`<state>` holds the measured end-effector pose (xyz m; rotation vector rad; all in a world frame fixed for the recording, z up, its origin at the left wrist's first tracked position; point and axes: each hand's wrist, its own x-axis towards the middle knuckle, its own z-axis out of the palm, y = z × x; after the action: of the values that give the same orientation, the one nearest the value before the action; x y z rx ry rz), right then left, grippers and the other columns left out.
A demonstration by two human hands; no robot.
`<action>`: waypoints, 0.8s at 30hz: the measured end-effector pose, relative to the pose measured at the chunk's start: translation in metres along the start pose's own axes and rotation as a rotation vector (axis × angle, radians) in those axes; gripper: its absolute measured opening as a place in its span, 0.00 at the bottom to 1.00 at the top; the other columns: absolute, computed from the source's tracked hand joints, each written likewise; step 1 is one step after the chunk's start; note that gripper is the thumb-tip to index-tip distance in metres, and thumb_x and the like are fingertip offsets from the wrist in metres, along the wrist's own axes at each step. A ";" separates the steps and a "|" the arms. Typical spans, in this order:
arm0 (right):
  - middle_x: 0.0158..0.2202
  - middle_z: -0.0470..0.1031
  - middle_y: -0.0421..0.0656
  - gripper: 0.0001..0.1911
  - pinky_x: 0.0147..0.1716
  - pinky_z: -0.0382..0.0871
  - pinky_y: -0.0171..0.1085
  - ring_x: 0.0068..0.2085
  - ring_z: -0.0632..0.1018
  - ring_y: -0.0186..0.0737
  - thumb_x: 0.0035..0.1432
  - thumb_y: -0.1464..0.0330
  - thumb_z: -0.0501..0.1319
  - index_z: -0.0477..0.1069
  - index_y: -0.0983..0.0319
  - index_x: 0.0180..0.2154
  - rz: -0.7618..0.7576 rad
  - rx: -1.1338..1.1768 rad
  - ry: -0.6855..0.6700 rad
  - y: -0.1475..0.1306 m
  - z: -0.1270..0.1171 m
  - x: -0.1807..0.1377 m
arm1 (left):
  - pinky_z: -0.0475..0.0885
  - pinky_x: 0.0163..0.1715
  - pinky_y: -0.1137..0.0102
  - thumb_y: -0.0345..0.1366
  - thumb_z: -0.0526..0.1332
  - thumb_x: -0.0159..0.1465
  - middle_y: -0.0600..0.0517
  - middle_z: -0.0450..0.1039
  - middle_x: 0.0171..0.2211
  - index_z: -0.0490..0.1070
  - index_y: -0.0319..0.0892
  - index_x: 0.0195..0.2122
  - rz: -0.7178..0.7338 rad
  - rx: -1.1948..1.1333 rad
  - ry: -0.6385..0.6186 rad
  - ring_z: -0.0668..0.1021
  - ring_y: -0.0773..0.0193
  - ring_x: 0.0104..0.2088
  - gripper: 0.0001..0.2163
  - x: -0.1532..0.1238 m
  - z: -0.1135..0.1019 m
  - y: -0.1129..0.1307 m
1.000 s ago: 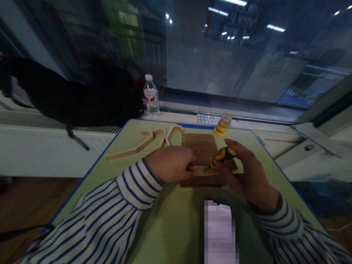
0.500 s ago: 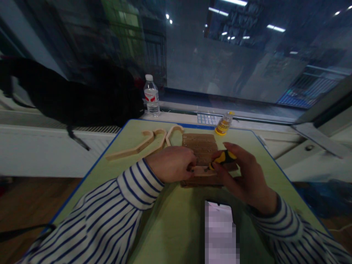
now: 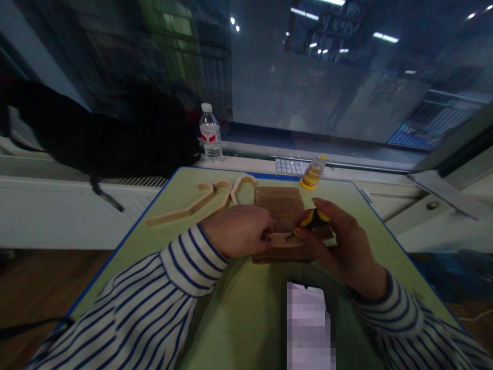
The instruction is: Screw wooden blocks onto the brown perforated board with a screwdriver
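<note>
Left hand: mostly closed, fingers curled down, has hold of the left end of a pale wooden strip; exact fingertip contact hidden. Strip lies across the near part of a brown ridged board, on the pale green table with blue edging. Right hand: part closed, thumb and fingers around the yellow-and-black handle of a screwdriver. Screwdriver is tilted, shaft pointing down-left to a small dark spot on the strip; can't tell if the tip touches. Hook-ended wooden pieces lie beyond the left hand, left of the board. Small clear bottle, yellow cap, stands past the board's far right corner. Smartphone, screen pixelated, lies on the near side. Water bottle stands on the windowsill beside a black bag.
</note>
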<state>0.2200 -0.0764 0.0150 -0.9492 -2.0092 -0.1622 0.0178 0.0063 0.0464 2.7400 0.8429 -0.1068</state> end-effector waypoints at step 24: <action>0.49 0.73 0.49 0.41 0.42 0.76 0.43 0.44 0.77 0.42 0.56 0.78 0.60 0.45 0.58 0.67 -0.058 0.085 -0.094 0.001 -0.003 -0.001 | 0.61 0.27 0.70 0.36 0.59 0.57 0.51 0.75 0.32 0.72 0.42 0.28 0.014 -0.017 0.027 0.75 0.62 0.31 0.05 0.000 0.002 -0.002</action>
<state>0.2228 -0.0775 0.0156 -0.8599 -2.1139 -0.0642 0.0163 0.0074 0.0445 2.7372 0.8272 -0.0591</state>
